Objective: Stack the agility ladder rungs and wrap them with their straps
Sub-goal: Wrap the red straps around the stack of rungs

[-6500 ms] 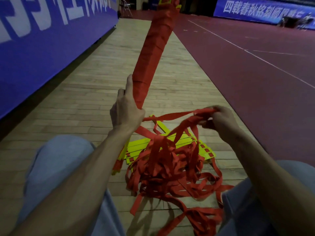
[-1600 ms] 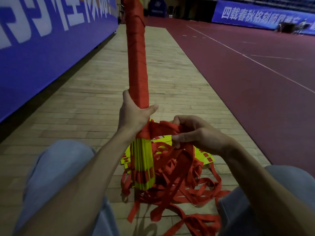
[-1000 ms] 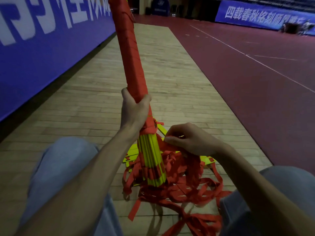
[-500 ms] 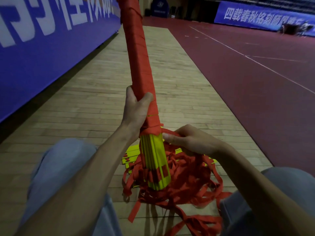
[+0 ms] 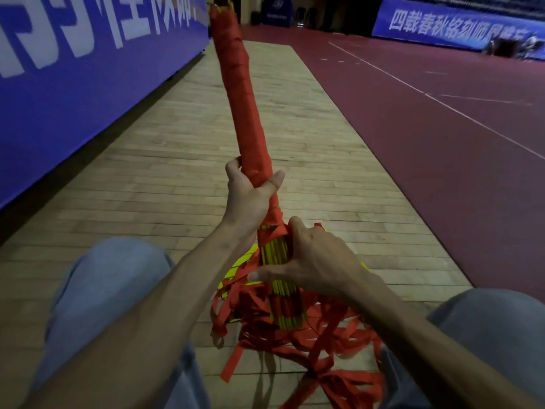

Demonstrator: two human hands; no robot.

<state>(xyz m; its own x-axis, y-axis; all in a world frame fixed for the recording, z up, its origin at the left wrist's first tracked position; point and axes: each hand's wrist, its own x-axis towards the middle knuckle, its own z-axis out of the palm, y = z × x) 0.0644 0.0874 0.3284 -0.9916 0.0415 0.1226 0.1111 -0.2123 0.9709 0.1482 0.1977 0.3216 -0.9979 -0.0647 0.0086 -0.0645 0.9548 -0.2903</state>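
Rungs (image 5: 275, 255) stand bundled, yellow below red straps (image 5: 247, 113), left hand (image 5: 247, 199) and right hand (image 5: 312, 261) gripping them; plank floor (image 5: 147, 178), blue banner (image 5: 73, 69).

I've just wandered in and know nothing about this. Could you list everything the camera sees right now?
Rung bundle: one, yellow rungs wound in red strap, held tilted above the floor, lowest stretch bare yellow.
Loose straps: one tangled heap, red, on the floor under the bundle.
Loose rungs: count unclear, yellow, flat on the floor behind the heap.
Wooden floor: one strip, pale brown, centre.
Court surface: one, dark red with white lines, right.
Left banner: one, blue, white lettering, along the left.
Far banner: one, blue, white lettering, top right.
Knees: two, light blue trousers, bottom corners.
Left hand: one, grips the bundle's wrapped part.
Right hand: one, grips the bundle lower down.
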